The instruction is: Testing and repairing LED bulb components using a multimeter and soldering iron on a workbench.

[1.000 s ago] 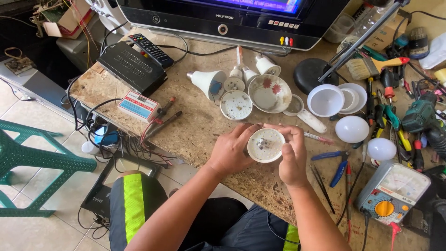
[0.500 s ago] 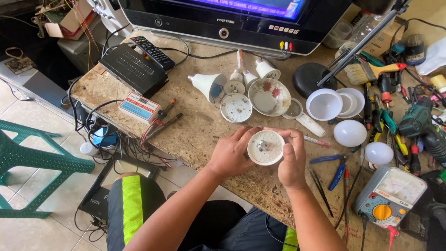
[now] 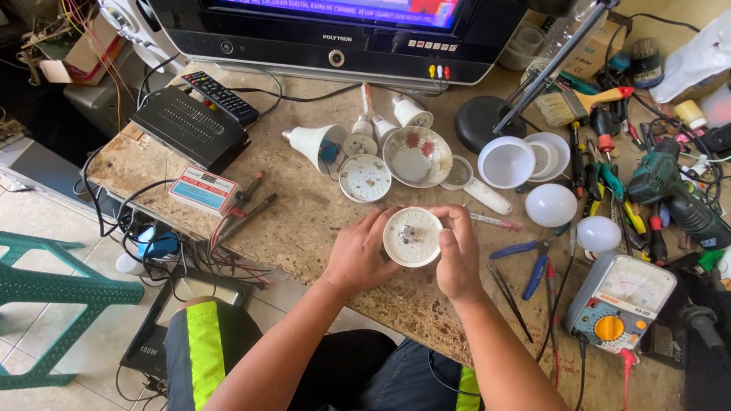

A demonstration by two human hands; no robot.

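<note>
Head camera looks down on a stone-topped workbench (image 3: 320,221) full of parts, and both hands meet at the middle of it, near the front edge. The left hand (image 3: 358,255) and the right hand (image 3: 459,255) hold between them a round white lamp housing (image 3: 412,236), its open side turned up so that small metal parts show inside. The left fingers are curled around the left rim, with the thumb on the near edge; the right thumb presses on the right rim and the other right fingers wrap behind it, so both hands are closed on the housing and it is lifted a little above the bench. Just behind it lie a white round LED board (image 3: 365,178), a white bowl with red flowers (image 3: 416,156) and a cone-shaped lamp body (image 3: 312,143) lying on its side. To the right stand an empty white dome cover (image 3: 506,161), a flat white lid (image 3: 550,156) and two whole white diffuser domes (image 3: 551,205), one near the other. Blue-handled pliers (image 3: 533,262) lie just beside the right hand, and an analog multimeter (image 3: 620,303) sits farther right near the bench edge. At the back left are a black set-top box (image 3: 186,125) with a remote control (image 3: 221,97) on it, and behind everything an old television (image 3: 335,34).
</note>
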